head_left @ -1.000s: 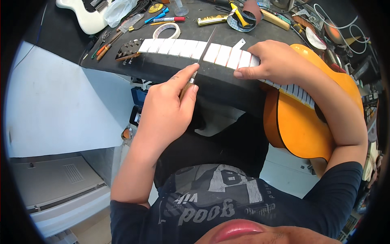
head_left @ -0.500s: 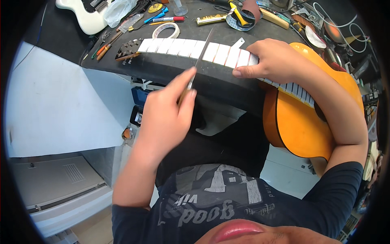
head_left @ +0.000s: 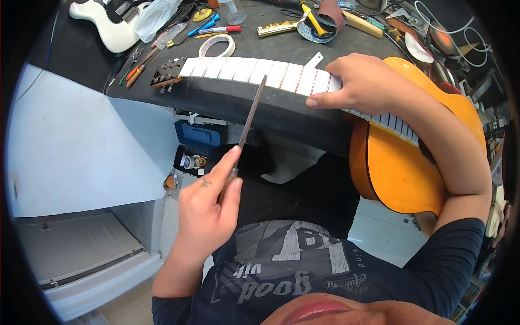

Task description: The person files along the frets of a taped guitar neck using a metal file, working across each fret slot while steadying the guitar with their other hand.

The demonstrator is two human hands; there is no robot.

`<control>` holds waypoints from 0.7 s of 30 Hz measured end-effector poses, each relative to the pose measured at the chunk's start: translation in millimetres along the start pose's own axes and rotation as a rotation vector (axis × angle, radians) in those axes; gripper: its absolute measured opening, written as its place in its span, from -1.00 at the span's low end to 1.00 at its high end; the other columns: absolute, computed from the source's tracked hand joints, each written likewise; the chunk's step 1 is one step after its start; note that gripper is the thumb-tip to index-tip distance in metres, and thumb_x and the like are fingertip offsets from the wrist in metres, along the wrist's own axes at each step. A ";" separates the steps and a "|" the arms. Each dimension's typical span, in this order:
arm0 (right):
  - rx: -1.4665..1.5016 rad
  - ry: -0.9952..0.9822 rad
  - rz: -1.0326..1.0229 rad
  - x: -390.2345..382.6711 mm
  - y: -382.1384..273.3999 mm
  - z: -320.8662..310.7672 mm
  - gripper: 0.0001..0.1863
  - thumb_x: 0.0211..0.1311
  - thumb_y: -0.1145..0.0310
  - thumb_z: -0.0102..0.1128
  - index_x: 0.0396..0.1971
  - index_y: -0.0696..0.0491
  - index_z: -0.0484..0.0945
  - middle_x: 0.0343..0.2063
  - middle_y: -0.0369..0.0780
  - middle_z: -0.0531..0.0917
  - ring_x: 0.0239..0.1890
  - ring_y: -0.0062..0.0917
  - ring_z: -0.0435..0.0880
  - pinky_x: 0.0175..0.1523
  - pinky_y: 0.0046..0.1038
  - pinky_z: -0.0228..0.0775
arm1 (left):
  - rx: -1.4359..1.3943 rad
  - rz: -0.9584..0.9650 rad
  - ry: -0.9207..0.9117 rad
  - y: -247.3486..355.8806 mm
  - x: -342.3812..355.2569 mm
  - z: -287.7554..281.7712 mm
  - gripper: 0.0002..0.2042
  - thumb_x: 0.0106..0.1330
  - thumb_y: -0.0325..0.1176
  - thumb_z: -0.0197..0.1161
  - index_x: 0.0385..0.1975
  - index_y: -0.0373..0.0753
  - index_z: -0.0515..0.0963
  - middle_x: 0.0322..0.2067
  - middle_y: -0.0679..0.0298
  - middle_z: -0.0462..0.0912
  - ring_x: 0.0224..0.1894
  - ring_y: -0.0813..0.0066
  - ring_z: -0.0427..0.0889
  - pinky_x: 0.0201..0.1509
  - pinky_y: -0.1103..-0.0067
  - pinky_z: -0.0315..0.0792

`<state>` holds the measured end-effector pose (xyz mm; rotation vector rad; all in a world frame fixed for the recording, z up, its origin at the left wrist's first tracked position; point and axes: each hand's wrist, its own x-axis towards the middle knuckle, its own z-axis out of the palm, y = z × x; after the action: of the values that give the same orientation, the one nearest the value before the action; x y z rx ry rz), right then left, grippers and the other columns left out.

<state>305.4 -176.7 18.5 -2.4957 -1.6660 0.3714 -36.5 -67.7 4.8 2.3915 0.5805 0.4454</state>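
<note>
An orange acoustic guitar (head_left: 406, 179) lies with its body at the right and its neck along the bench edge, headstock (head_left: 165, 73) to the left. White strips (head_left: 238, 67) cover much of the fretboard, with thin fret lines between. My right hand (head_left: 357, 86) is closed over the neck near the body, thumb on the near edge, forearm across the body. My left hand (head_left: 211, 200) grips the handle of a long narrow metal file (head_left: 250, 119). The file's tip lies at the near part of the taped fretboard; whether it touches is unclear.
The dark bench (head_left: 271, 105) holds a tape roll (head_left: 229, 49), a white electric guitar body (head_left: 111, 35), a plastic bag (head_left: 151, 21), screwdrivers, markers, a yellow-handled tool (head_left: 315, 23) and cables. Below are an open blue case (head_left: 197, 135) and a white panel (head_left: 70, 151) at left.
My left hand and the file have moved down toward my body, so the file's tip has dropped from beyond the neck onto its near part. My right hand is nearly unmoved.
</note>
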 end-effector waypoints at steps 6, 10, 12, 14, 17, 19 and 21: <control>-0.003 -0.040 0.014 -2.1 -2.8 -7.9 -0.03 0.23 -0.59 0.32 -0.14 0.22 0.83 -0.38 0.03 0.78 -0.20 -0.09 0.82 0.01 -0.14 0.62 | 0.007 0.082 0.065 13.3 99.2 23.3 -0.61 0.49 -0.51 0.33 0.30 -0.37 0.65 -0.29 -0.19 0.77 -0.32 -0.15 0.80 -0.18 0.28 0.64; -0.003 -0.077 0.049 -4.0 -1.0 -12.1 -0.02 0.25 -0.60 0.29 -0.08 0.21 0.83 -0.27 0.01 0.82 -0.14 -0.12 0.85 0.03 -0.18 0.65 | -0.012 0.079 0.029 3.4 52.3 17.3 -0.55 0.45 -0.58 0.34 0.35 -0.35 0.63 -0.16 -0.18 0.82 -0.32 -0.03 0.85 -0.19 0.34 0.65; -0.029 -0.110 0.040 -1.7 -4.7 -12.0 -0.02 0.28 -0.59 0.27 -0.02 0.20 0.84 -0.18 0.01 0.85 -0.08 -0.14 0.87 0.05 -0.21 0.68 | 0.029 0.049 0.019 -1.3 1.9 2.0 -0.51 0.43 -0.61 0.34 0.38 -0.33 0.63 -0.11 -0.15 0.84 -0.34 0.04 0.86 -0.20 0.37 0.65; -0.020 -0.010 -0.001 -0.2 -3.4 -3.5 -0.01 0.22 -0.62 0.32 -0.12 0.21 0.84 -0.37 0.01 0.79 -0.19 -0.10 0.83 0.01 -0.16 0.63 | 0.016 0.064 0.022 -4.4 3.8 0.3 -0.50 0.42 -0.61 0.35 0.39 -0.32 0.63 -0.12 -0.13 0.84 -0.35 0.06 0.85 -0.20 0.37 0.65; -0.003 0.010 -0.005 1.2 -2.4 -0.4 0.00 0.21 -0.63 0.32 -0.11 0.21 0.84 -0.36 0.01 0.79 -0.18 -0.10 0.83 0.02 -0.15 0.63 | 0.028 0.062 0.033 -0.2 43.8 5.9 -0.54 0.44 -0.56 0.34 0.35 -0.34 0.64 -0.25 -0.14 0.82 -0.36 -0.01 0.83 -0.19 0.35 0.65; -0.004 0.001 0.006 0.8 -1.3 -2.9 0.01 0.21 -0.63 0.32 -0.11 0.21 0.84 -0.36 0.02 0.79 -0.17 -0.09 0.83 0.02 -0.14 0.63 | 0.061 0.097 0.030 5.1 90.7 12.2 -0.58 0.47 -0.52 0.33 0.31 -0.37 0.65 -0.31 -0.18 0.78 -0.34 -0.08 0.81 -0.18 0.32 0.64; -0.006 -0.011 0.002 -0.3 -3.4 -6.3 0.01 0.20 -0.64 0.31 -0.11 0.21 0.84 -0.36 0.02 0.79 -0.17 -0.09 0.83 0.02 -0.13 0.63 | 0.018 -0.010 -0.012 15.5 114.1 13.6 -0.59 0.48 -0.50 0.31 0.30 -0.37 0.65 -0.32 -0.21 0.77 -0.31 -0.13 0.80 -0.17 0.30 0.63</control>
<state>303.9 -175.4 25.3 -2.5045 -1.6713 0.3807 70.6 -27.6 23.9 2.4057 0.5926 0.4228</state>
